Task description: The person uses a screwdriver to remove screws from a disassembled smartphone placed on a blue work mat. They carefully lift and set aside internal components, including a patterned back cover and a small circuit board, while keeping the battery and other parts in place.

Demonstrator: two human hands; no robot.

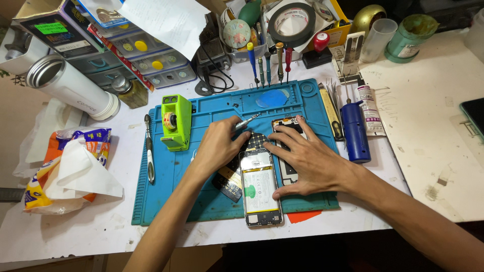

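Head view: my left hand [218, 146] is curled, pinching a slim metal tool [245, 122] angled toward the opened phone [259, 187] on the blue mat [166, 186]. My right hand [307, 161] lies flat, fingers spread, pressing the phone's back cover [287, 123].

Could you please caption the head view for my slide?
Left hand holding a slim metal tool over an opened smartphone, right hand steadying it.

Both hands [262, 151] work on an opened phone [259, 189].
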